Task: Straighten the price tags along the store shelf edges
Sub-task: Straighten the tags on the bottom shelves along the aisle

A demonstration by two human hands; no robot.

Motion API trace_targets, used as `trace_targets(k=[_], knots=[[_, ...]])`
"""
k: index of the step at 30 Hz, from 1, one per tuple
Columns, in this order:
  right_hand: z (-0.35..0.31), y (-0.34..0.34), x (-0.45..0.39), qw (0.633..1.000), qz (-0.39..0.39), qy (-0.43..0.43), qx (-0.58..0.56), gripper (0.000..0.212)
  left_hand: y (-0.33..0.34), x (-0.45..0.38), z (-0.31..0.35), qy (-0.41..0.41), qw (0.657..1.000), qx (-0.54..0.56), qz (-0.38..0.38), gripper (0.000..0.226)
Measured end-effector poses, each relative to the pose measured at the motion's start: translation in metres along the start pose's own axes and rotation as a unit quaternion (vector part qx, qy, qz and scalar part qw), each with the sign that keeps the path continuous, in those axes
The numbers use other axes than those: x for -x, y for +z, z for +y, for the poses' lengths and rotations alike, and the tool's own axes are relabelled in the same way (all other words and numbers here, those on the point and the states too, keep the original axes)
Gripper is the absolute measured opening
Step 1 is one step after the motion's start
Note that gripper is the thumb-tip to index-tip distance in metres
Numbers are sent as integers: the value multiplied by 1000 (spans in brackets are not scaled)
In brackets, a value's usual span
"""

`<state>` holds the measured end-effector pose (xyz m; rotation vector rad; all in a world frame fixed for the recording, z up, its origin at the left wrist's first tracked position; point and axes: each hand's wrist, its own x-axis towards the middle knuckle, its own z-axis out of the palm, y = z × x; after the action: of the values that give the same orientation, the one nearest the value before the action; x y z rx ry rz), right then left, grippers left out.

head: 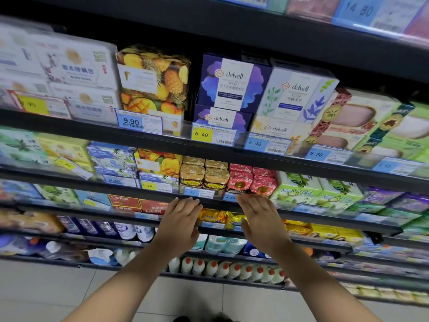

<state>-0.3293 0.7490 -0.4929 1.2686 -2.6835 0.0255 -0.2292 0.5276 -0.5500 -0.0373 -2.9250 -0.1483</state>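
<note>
Both my hands reach up to the edge of a dark store shelf (148, 194) that carries soap. My left hand (180, 223) has straight fingers whose tips touch the shelf edge just below a blue 4.50 price tag (199, 193). My right hand (258, 220) also has straight fingers, and its tips lie over a second blue 4.50 price tag (229, 197), hiding that tag's right part. Neither hand grips anything. On the shelf above, price tags 9.90 (139, 123), yellow 6.40 (213, 135) and blue 6.40 (267, 145) sit along the edge.
Gold soap packs (204, 176) and red soap packs (251, 180) stand right behind the two 4.50 tags. Boxed soaps (233, 84) fill the shelf above. Lower shelves hold bottles (232, 268) and packets. A tiled floor (46, 296) lies below.
</note>
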Motion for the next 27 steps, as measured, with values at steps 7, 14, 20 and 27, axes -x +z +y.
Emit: trace_targets(k=[7, 14, 20, 27], knots=[[5, -6, -2, 999, 24, -19, -35, 52, -17, -2, 4, -18, 1000, -6, -10, 51], [-10, -23, -21, 988, 45, -63, -135, 44, -72, 21, -6, -68, 994, 51, 71, 44], [-41, -37, -56, 972, 61, -122, -193, 43, -113, 48, -30, -138, 982, 28, 125, 42], [-93, -36, -91, 964, 52, -145, -216, 45, -122, 83, -81, -199, 969, 11, 143, 43]])
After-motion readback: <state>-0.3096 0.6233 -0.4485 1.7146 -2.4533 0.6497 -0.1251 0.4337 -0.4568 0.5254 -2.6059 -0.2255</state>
